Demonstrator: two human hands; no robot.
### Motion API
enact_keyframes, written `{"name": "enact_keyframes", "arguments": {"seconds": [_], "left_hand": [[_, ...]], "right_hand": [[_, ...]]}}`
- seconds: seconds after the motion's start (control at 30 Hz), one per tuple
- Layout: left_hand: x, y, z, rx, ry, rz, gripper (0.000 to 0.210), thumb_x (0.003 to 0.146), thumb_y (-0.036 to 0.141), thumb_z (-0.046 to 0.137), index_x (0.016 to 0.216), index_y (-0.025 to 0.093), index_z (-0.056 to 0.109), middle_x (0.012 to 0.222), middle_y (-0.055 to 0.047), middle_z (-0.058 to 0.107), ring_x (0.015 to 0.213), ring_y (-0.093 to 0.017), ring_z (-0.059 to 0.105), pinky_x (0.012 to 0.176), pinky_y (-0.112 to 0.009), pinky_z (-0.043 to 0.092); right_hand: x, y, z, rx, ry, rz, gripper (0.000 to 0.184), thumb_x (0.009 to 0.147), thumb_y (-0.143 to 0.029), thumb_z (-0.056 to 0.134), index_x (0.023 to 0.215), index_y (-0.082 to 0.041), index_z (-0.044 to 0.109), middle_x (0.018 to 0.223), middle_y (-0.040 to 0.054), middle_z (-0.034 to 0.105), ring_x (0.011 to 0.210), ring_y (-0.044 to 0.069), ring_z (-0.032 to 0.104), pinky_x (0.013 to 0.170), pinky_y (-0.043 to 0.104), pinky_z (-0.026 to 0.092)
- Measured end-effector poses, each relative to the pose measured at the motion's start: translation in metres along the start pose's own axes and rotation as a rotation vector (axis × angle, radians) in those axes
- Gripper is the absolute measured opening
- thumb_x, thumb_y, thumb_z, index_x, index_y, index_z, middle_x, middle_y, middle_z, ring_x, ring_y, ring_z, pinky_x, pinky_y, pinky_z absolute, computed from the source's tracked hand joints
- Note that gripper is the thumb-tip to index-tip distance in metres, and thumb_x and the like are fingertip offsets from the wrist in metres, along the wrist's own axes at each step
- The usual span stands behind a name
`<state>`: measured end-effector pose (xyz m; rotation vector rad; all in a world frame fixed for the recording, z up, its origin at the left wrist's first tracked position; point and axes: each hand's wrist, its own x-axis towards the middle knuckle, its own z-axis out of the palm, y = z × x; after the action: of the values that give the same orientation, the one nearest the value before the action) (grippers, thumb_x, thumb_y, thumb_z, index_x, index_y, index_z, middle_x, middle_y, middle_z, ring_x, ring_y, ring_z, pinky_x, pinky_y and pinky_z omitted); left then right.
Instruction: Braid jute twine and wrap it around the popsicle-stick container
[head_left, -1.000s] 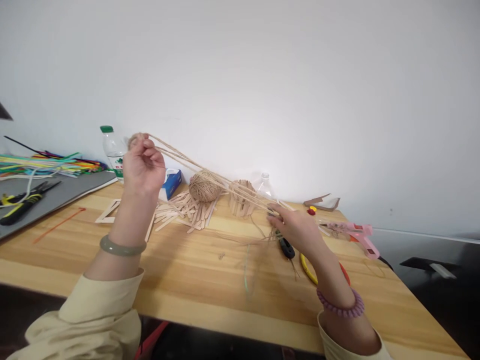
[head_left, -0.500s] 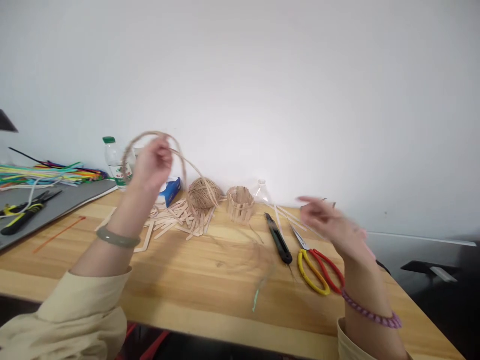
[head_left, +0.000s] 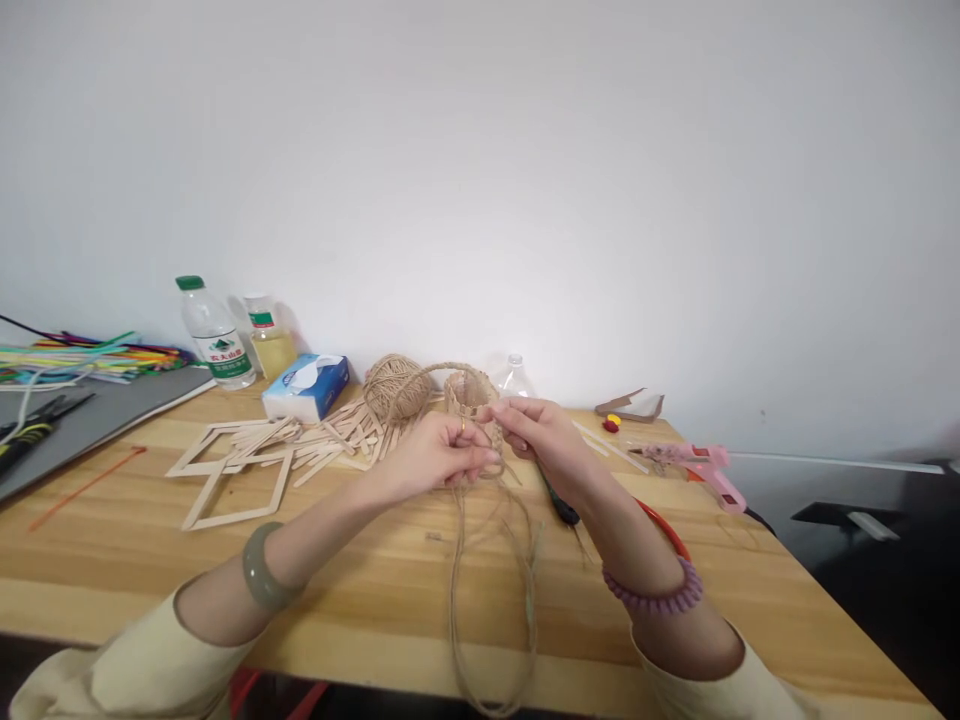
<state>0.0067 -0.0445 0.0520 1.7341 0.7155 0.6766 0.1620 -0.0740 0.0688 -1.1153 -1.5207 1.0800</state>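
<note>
My left hand [head_left: 431, 455] and my right hand [head_left: 547, 440] are close together above the middle of the table, each pinching a length of jute twine [head_left: 454, 600]. A thicker, braided-looking stretch arches up behind my fingers, and a long loop hangs below them past the table's front edge. Just behind my hands are a ball of twine [head_left: 396, 388] and a small round basket of wooden pieces [head_left: 461, 388], partly hidden. Under my right forearm lie a black utility knife [head_left: 564, 508] and scissors, of which one red handle [head_left: 664, 528] shows.
Craft sticks [head_left: 341, 435] and stick frames [head_left: 240, 520] lie left of centre, near a tissue pack [head_left: 307, 388]. Two bottles [head_left: 217, 340] [head_left: 271, 345] stand behind. Pliers [head_left: 34, 430] and pipe cleaners [head_left: 97, 355] are far left. A pink glue gun [head_left: 709, 465] lies right.
My left hand has come down and right with the twine. My right hand, held apart and empty-looking before, has moved left and now grips the twine beside it. The view has shifted slightly.
</note>
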Motion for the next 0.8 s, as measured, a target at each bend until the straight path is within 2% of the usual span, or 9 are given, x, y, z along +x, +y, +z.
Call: {"name": "enact_keyframes", "arguments": {"seconds": [0.1, 0.23, 0.37, 0.57, 0.8], "left_hand": [[0.000, -0.008, 0.003, -0.069, 0.077, -0.011, 0.024, 0.069, 0.035, 0.061, 0.065, 0.011, 0.056, 0.049, 0.003, 0.051, 0.040, -0.005, 0.040, 0.040, -0.017, 0.029], [0.003, -0.018, 0.003, -0.163, 0.169, -0.004, 0.025, 0.068, 0.035, 0.062, 0.076, 0.012, 0.057, 0.049, 0.005, 0.051, 0.038, -0.005, 0.039, 0.039, -0.017, 0.028], [0.002, -0.019, 0.007, -0.142, 0.103, 0.032, 0.032, 0.072, 0.038, 0.057, 0.054, 0.012, 0.053, 0.046, 0.003, 0.048, 0.038, -0.004, 0.036, 0.040, -0.019, 0.025], [-0.002, -0.021, 0.024, -0.131, 0.093, 0.069, 0.040, 0.075, 0.038, 0.053, 0.045, 0.013, 0.047, 0.041, 0.004, 0.040, 0.039, -0.005, 0.033, 0.041, -0.020, 0.024], [-0.007, -0.032, 0.039, -0.202, 0.054, 0.036, 0.034, 0.074, 0.043, 0.052, 0.068, 0.011, 0.062, 0.042, 0.004, 0.041, 0.038, -0.005, 0.028, 0.040, -0.020, 0.020]], "right_hand": [[0.003, -0.001, 0.006, 0.135, 0.032, -0.016, 0.027, 0.075, -0.041, 0.053, 0.068, -0.016, 0.055, 0.046, -0.0087, 0.026, 0.042, 0.005, 0.019, 0.042, 0.021, 0.013], [0.006, 0.003, 0.004, 0.121, 0.141, -0.075, 0.027, 0.076, -0.042, 0.051, 0.069, -0.016, 0.053, 0.045, -0.0089, 0.024, 0.042, 0.006, 0.019, 0.041, 0.022, 0.012], [0.008, 0.009, 0.000, 0.075, 0.175, -0.132, 0.028, 0.078, -0.043, 0.049, 0.070, -0.016, 0.054, 0.047, -0.0080, 0.024, 0.043, 0.006, 0.019, 0.041, 0.022, 0.012], [0.009, 0.017, -0.002, 0.110, 0.207, -0.113, 0.027, 0.077, -0.041, 0.050, 0.064, -0.017, 0.051, 0.047, -0.0078, 0.022, 0.043, 0.007, 0.018, 0.043, 0.022, 0.012], [0.008, 0.028, -0.001, 0.110, 0.247, -0.104, 0.027, 0.076, -0.039, 0.051, 0.061, -0.017, 0.050, 0.048, -0.0067, 0.026, 0.045, 0.008, 0.021, 0.043, 0.022, 0.015]]}}
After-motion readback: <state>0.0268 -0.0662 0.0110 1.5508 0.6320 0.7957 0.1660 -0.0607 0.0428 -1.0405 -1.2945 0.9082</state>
